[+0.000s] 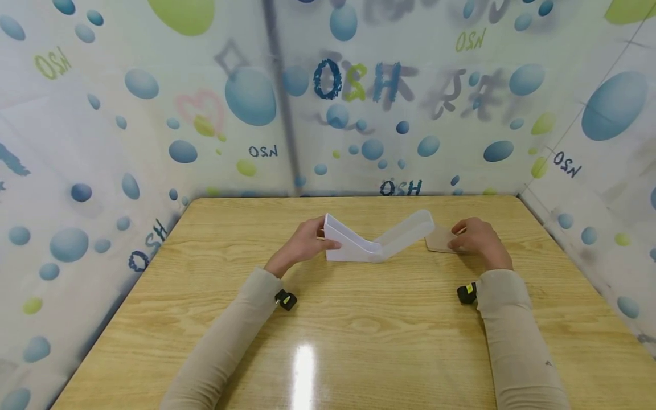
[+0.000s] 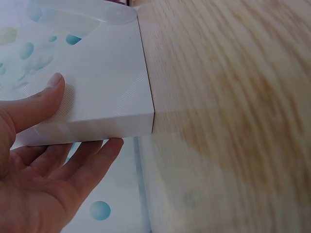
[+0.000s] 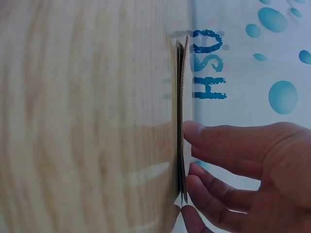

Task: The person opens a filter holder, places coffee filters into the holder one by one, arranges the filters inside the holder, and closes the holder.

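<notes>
A white plastic box (image 1: 351,245) with slanted sides stands on the table, its frosted see-through lid (image 1: 407,233) swung out to the right. My left hand (image 1: 307,239) grips the box at its left end. In the left wrist view, the thumb (image 2: 46,104) presses one broad face, with the fingers at the narrow end. To the right lies a thin stack of brown cardboard pieces (image 1: 438,239), flat on the table. My right hand (image 1: 476,236) rests over it. In the right wrist view, thumb and fingertips touch the upper face and edge of the stack (image 3: 182,121).
The wooden table (image 1: 353,324) stretches out in front, with a bright light reflection near the front. Its back edge meets a printed wall sheet (image 1: 328,142) with blue and green dots. A black wrist camera (image 1: 286,299) sits at the left cuff, another (image 1: 467,292) at the right.
</notes>
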A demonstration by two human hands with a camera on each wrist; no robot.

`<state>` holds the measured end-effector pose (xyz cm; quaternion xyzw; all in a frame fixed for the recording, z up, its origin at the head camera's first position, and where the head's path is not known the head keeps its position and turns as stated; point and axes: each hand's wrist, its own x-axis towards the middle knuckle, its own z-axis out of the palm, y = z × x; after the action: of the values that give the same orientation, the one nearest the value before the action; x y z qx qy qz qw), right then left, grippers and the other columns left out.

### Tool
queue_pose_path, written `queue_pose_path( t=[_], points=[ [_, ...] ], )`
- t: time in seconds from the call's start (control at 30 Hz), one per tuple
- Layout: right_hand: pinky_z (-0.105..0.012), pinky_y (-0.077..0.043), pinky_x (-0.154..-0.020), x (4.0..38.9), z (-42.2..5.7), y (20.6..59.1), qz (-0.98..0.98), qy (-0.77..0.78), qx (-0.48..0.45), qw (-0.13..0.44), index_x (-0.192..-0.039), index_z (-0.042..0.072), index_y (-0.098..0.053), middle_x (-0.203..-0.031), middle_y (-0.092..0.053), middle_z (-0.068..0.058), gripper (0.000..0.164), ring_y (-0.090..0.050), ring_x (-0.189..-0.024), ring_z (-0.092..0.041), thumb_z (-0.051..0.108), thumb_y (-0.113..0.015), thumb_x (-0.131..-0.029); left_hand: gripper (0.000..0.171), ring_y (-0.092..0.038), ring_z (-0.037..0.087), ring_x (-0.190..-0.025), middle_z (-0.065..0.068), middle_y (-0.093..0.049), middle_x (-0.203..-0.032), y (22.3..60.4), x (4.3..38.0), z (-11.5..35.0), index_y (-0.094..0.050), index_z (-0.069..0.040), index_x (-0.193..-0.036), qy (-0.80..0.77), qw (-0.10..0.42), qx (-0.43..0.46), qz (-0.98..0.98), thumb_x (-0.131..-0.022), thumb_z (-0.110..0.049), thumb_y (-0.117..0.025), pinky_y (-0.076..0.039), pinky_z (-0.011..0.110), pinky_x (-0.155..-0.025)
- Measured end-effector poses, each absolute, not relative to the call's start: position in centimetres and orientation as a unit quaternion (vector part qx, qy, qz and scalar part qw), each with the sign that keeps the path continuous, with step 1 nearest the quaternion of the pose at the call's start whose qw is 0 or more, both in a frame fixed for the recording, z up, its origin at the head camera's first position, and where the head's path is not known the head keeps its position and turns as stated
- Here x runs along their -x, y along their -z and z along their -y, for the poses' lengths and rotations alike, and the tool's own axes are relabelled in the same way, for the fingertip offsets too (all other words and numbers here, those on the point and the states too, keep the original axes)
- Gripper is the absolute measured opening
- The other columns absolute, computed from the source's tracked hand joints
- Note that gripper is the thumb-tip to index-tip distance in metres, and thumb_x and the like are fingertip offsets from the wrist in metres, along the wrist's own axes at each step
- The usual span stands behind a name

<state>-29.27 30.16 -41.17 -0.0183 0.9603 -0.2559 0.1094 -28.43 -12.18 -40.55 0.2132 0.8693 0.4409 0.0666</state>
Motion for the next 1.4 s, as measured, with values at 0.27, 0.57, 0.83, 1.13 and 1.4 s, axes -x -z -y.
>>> queue_pose_path(
  t=[0.27,0.57,0.83,1.13,1.4],
  points=[
    [-0.059,-0.05,-0.099,29.0,-29.9,40.8,-0.963,0.247,0.018,0.107,-0.135,-0.01,-0.06,-0.139,-0.058,-0.033,0.051,-0.057,-0.121,-0.05,0.021,-0.07,-0.095,0.039,-0.073,0.034,-0.11,0.017,-0.071,-0.125,40.6,28.4,12.2,-0.063,-0.003,-0.128,-0.442,0.062,-0.218,-0.868,-0.092,-0.008,-0.078,-0.06,0.043,-0.092],
    [-0.058,-0.051,-0.097,28.8,-29.8,40.7,-0.964,0.246,0.011,0.102,-0.134,-0.008,-0.061,-0.137,-0.059,-0.032,0.051,-0.058,-0.12,-0.048,0.022,-0.072,-0.094,0.039,-0.072,0.034,-0.111,0.017,-0.071,-0.125,40.5,28.4,12.1,-0.063,-0.002,-0.128,-0.442,0.064,-0.217,-0.868,-0.092,-0.008,-0.078,-0.06,0.044,-0.093],
    [-0.058,-0.052,-0.094,28.9,-29.8,40.6,-0.963,0.247,0.013,0.105,-0.132,-0.009,-0.061,-0.134,-0.061,-0.033,0.049,-0.06,-0.117,-0.049,0.02,-0.071,-0.094,0.04,-0.072,0.035,-0.111,0.017,-0.071,-0.125,40.5,28.4,12.1,-0.063,-0.002,-0.129,-0.44,0.065,-0.215,-0.87,-0.092,-0.008,-0.078,-0.06,0.043,-0.092],
    [-0.059,-0.049,-0.098,29.1,-30.5,41.0,-0.955,0.274,0.009,0.115,-0.127,-0.012,-0.062,-0.133,-0.058,-0.035,0.048,-0.055,-0.119,-0.051,0.023,-0.069,-0.095,0.04,-0.072,0.036,-0.111,0.018,-0.071,-0.125,40.6,28.5,12.1,-0.063,-0.001,-0.128,-0.441,0.063,-0.217,-0.869,-0.092,-0.007,-0.078,-0.06,0.044,-0.092],
    [-0.053,-0.052,-0.091,29.3,-30.8,41.4,-0.954,0.278,-0.002,0.113,-0.125,-0.013,-0.063,-0.127,-0.061,-0.035,0.044,-0.059,-0.109,-0.045,0.021,-0.064,-0.097,0.039,-0.073,0.034,-0.109,0.018,-0.071,-0.124,40.7,28.5,12.2,-0.063,-0.001,-0.128,-0.44,0.059,-0.221,-0.868,-0.093,-0.008,-0.077,-0.06,0.042,-0.09]
  ],
)
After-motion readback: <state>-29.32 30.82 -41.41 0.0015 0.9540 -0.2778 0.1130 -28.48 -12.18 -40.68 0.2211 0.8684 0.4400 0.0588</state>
